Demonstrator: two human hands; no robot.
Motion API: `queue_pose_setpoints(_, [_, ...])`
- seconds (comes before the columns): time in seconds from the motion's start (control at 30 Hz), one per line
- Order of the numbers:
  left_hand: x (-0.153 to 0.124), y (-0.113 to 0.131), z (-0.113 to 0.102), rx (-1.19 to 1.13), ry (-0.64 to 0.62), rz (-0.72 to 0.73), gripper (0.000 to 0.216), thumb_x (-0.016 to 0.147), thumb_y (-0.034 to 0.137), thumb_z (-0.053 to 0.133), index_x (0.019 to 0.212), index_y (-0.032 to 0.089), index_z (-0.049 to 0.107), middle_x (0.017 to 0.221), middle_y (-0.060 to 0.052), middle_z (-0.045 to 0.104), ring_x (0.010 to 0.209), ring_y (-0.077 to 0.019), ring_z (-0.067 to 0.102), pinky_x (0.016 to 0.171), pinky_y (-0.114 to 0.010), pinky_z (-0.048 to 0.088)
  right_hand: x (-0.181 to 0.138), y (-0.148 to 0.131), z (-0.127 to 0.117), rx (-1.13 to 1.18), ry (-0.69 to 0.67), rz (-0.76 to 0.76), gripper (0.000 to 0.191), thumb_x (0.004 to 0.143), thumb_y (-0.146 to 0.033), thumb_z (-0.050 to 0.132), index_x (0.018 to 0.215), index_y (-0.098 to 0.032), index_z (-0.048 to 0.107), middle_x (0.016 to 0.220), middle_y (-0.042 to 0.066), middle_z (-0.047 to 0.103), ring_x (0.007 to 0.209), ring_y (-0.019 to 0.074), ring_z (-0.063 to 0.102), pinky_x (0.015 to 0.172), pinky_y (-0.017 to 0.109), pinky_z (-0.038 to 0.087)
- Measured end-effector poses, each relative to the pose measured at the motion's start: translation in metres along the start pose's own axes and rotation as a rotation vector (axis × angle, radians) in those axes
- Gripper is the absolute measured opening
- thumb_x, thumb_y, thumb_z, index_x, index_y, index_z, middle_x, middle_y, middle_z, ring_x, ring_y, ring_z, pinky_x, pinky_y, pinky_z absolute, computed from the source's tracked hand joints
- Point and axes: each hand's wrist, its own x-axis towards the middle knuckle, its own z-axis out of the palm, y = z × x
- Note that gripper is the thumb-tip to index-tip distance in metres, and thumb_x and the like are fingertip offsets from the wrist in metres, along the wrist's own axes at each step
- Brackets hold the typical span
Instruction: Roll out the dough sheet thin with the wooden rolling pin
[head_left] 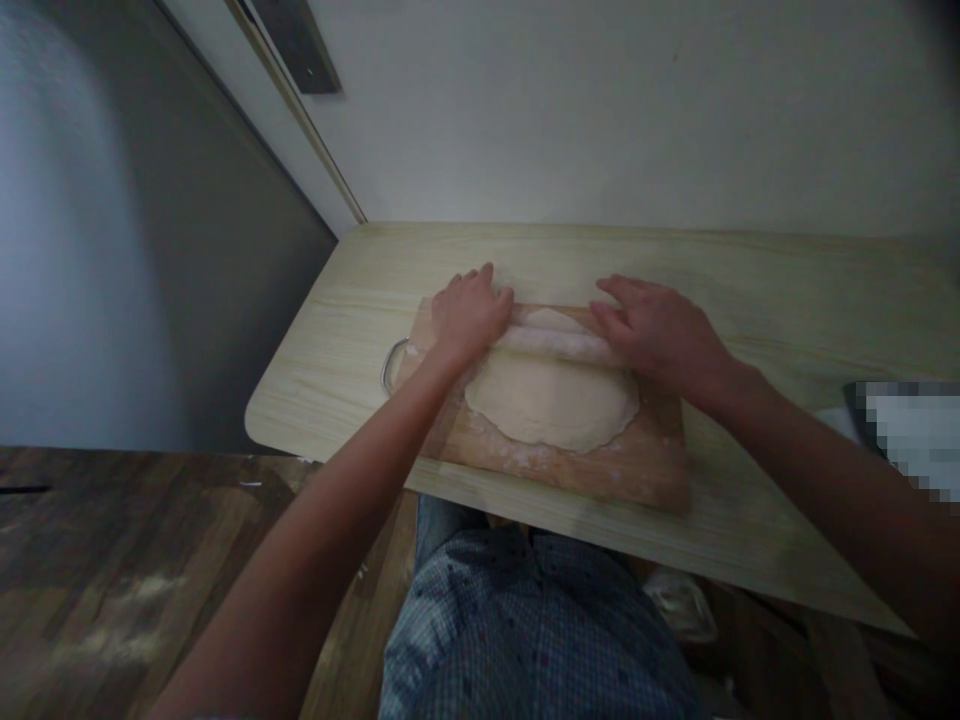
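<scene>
A flour-dusted rolling pin (556, 344) lies crosswise over the far part of a flat, rounded sheet of dough (555, 405). My left hand (471, 312) is closed over the pin's left end, hiding that end. At the other end, my right hand (651, 328) presses down on the pin, its thumb and forefinger reaching forward and to the left. Beneath the dough is a wooden cutting board (645, 470) dusted with flour, with a metal handle (388, 366) on its left side.
The board rests on a pale wood-grain table (322, 350) against a white wall (600, 120). A dark-edged, pixelated object (911, 435) is at the right edge. Below the table stands a clear plastic container (682, 605). A grey surface (150, 250) rises at left.
</scene>
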Motion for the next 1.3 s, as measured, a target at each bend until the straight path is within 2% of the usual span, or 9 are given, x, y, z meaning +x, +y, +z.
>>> queue_pose_setpoints(0.13, [0.009,0.002,0.001,-0.018,0.009,-0.070,0.044,0.084,0.032,0.029,0.118,0.019,0.053,0.111,-0.010,0.063,0.102,-0.0251,0.056,0.082,-0.037,0.044,0.006,0.004,0.001,-0.002,0.022,0.034,0.041,0.088,-0.031,0.030,0.111,-0.010,0.058,0.110,0.016,0.062,0.102,0.0261,0.056,0.083,0.037,0.042])
queue_pose_setpoints(0.27, [0.008,0.002,0.001,-0.019,0.024,-0.087,0.045,0.083,0.033,0.029,0.117,0.019,0.054,0.110,-0.011,0.063,0.101,-0.0260,0.057,0.081,-0.038,0.044,0.006,0.005,0.003,0.014,0.036,0.045,0.040,0.088,-0.033,0.029,0.105,-0.015,0.061,0.104,0.014,0.064,0.096,0.0252,0.058,0.077,0.035,0.043])
queue_pose_setpoints(0.4, [-0.001,0.001,0.001,0.007,0.044,-0.051,0.044,0.081,0.034,0.030,0.110,0.018,0.058,0.107,-0.012,0.064,0.100,-0.0274,0.057,0.079,-0.039,0.045,-0.003,0.002,0.005,0.048,0.037,0.077,0.041,0.088,-0.034,0.028,0.097,-0.016,0.063,0.096,0.013,0.067,0.086,0.0248,0.060,0.069,0.033,0.042])
queue_pose_setpoints(0.57, [-0.019,0.000,-0.001,0.063,0.080,-0.003,0.042,0.083,0.031,0.027,0.103,0.019,0.061,0.107,-0.010,0.064,0.100,-0.0243,0.057,0.080,-0.036,0.043,-0.016,-0.001,0.008,0.037,0.030,0.127,0.038,0.086,-0.033,0.029,0.099,-0.017,0.061,0.096,0.011,0.067,0.084,0.0240,0.060,0.065,0.032,0.041])
queue_pose_setpoints(0.67, [-0.030,-0.001,0.000,0.090,0.119,0.031,0.043,0.085,0.029,0.023,0.100,0.018,0.062,0.104,-0.010,0.065,0.097,-0.0234,0.058,0.079,-0.035,0.043,-0.026,-0.005,0.007,0.006,0.036,0.081,0.038,0.086,-0.030,0.027,0.096,-0.017,0.061,0.097,0.011,0.066,0.087,0.0241,0.059,0.068,0.033,0.042])
queue_pose_setpoints(0.87, [-0.052,-0.008,0.003,0.112,0.212,0.141,0.043,0.087,0.024,0.022,0.097,0.014,0.063,0.107,-0.011,0.064,0.105,-0.0229,0.054,0.091,-0.036,0.038,-0.055,-0.024,0.005,-0.010,0.099,0.096,0.043,0.090,-0.028,0.024,0.112,-0.015,0.057,0.111,0.012,0.063,0.095,0.0258,0.059,0.076,0.037,0.044])
queue_pose_setpoints(1.0, [-0.063,-0.015,0.003,0.120,0.239,0.242,0.043,0.088,0.023,0.022,0.100,0.011,0.062,0.107,-0.013,0.063,0.110,-0.0226,0.052,0.097,-0.037,0.035,-0.074,-0.034,0.010,0.017,0.145,0.048,0.043,0.091,-0.026,0.025,0.120,-0.012,0.053,0.119,0.012,0.059,0.105,0.0238,0.056,0.091,0.040,0.039])
queue_pose_setpoints(1.13, [-0.066,-0.020,0.001,0.132,0.241,0.313,0.043,0.088,0.023,0.023,0.090,0.010,0.064,0.097,-0.013,0.066,0.101,-0.0224,0.057,0.099,-0.037,0.035,-0.085,-0.038,0.018,0.094,0.206,0.047,0.043,0.091,-0.023,0.028,0.126,-0.011,0.048,0.124,0.010,0.056,0.114,0.0221,0.051,0.101,0.043,0.032])
queue_pose_setpoints(1.3, [-0.063,-0.018,-0.004,0.166,0.247,0.347,0.045,0.088,0.023,0.023,0.082,0.010,0.065,0.087,-0.013,0.068,0.090,-0.0220,0.061,0.096,-0.034,0.038,-0.082,-0.037,0.019,0.134,0.192,0.093,0.044,0.090,-0.025,0.029,0.129,-0.012,0.046,0.125,0.009,0.056,0.109,0.0225,0.055,0.101,0.044,0.032])
